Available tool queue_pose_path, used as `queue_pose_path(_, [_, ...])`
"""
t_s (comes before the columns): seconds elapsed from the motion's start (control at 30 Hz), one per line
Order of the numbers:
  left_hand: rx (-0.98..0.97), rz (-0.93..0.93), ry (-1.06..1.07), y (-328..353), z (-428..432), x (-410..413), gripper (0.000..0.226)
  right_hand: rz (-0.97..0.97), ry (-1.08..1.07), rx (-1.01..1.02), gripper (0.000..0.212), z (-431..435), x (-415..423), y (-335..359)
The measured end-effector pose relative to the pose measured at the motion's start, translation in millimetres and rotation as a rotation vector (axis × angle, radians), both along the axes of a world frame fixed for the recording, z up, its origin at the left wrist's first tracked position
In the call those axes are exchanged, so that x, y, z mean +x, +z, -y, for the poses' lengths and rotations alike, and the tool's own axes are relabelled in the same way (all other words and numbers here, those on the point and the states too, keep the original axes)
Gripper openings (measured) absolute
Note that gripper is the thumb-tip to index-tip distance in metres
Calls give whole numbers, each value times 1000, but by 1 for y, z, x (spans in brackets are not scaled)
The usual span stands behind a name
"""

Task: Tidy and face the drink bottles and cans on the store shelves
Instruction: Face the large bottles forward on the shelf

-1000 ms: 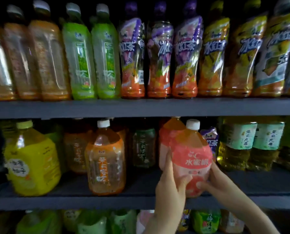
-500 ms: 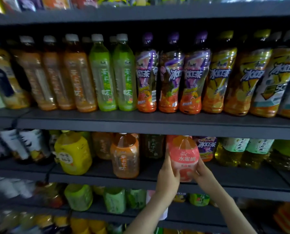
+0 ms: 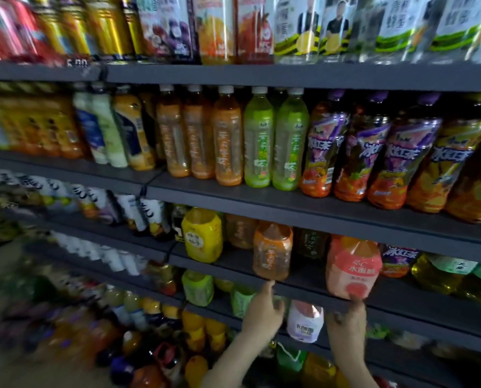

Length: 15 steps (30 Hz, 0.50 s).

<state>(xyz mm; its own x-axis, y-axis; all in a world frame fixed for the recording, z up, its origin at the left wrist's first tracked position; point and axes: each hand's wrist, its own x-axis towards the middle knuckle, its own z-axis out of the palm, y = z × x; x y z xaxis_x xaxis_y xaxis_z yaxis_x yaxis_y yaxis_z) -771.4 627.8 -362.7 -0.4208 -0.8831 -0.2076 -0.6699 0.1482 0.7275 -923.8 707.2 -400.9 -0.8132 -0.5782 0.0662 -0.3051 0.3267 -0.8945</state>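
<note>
Pink bottle (image 3: 352,268) on shelf (image 3: 303,292) edge, right hand (image 3: 345,326) fingers (image 3: 355,301) just below it

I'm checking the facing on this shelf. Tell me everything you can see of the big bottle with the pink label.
The pink-labelled bottle is a squat, clear plastic one holding orange-pink drink. Its label is pink with white characters and a red round picture low down, facing outward. The cap is hidden. It stands upright at the front edge of the shelf. The right hand reaches its base from below; blur hides whether they touch.
</note>
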Motion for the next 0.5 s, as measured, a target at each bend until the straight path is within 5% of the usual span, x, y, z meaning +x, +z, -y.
queue_pose_path(0.23, [-26, 45, 103, 5, 70, 103, 44, 137, 265, 169, 41, 60, 109, 3])
queue_pose_path(0.5, [-39, -61, 54, 13, 165, 200, 59, 241, 396, 73, 83, 170, 205, 33])
